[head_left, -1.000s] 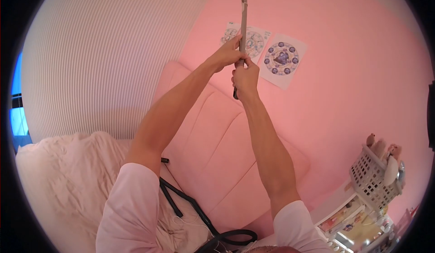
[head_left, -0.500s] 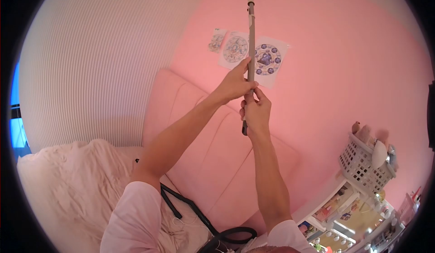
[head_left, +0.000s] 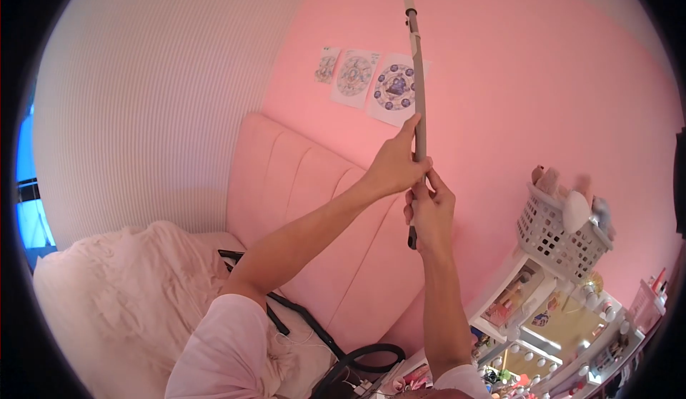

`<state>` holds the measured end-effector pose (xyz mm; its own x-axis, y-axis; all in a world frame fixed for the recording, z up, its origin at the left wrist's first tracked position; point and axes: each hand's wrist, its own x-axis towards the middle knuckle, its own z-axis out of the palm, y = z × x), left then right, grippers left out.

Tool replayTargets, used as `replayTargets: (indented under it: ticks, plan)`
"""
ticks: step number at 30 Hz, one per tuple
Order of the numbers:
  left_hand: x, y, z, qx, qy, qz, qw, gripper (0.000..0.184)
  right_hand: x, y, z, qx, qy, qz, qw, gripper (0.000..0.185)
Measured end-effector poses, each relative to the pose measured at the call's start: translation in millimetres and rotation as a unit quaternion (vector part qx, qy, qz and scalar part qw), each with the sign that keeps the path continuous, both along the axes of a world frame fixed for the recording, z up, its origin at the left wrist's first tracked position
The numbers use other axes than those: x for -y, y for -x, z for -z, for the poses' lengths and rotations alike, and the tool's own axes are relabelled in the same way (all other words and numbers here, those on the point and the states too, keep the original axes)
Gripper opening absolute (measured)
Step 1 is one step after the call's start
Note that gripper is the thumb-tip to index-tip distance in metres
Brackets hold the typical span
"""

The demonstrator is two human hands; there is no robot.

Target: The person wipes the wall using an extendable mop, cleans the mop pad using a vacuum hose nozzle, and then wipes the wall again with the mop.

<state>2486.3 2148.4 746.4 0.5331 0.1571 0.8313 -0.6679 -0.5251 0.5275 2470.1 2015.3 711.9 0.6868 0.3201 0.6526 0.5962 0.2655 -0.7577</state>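
I judge the work under way and unfinished: my left grip (head_left: 397,166) and right grip (head_left: 434,219) are closed around the pole (head_left: 419,85), held up before the far pink wall (head_left: 529,85), its far end out of view.

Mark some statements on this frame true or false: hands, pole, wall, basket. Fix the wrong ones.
1. The left grip and the right grip are both on the grey pole. True.
2. The right grip is nearer the pole's top in view than the left. False: the left is nearer the top; the right is nearer the black lower end.
3. Three paper sheets are on the pink wall. True.
4. The basket is empty. False: several items stick up out of the basket.
5. In this view, the pole crosses in front of the rightmost sheet. True.
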Motion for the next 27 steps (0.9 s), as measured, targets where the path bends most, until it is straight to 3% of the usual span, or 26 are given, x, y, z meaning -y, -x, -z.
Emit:
replayTargets:
  ticks: [4, 9, 18, 27]
  plan:
    - [24.3, 14.1, 26.6, -0.012, 0.004, 0.079, 0.997, 0.102, 26.9, 5.0, 34.2, 0.015, 0.015, 0.012, 1.000, 0.040]
    - [24.9, -5.0, 32.6, 0.024, 0.043, 0.095, 0.994, 0.103, 45.6, 9.6, 49.2, -0.008, 0.022, -0.002, 1.000, 0.049]
    - [-22.8, -0.3, -24.0, 0.018, 0.096, 0.055, 0.994, 0.098, 6.9, -4.5, -3.5, 0.016, 0.080, -0.043, 0.996, 0.051]
    - [-49.7, -28.3, -78.8, 0.007, 0.111, 0.122, 0.986, 0.092, -18.2, -19.8, -50.2, 0.027, 0.052, -0.061, 0.996, 0.046]
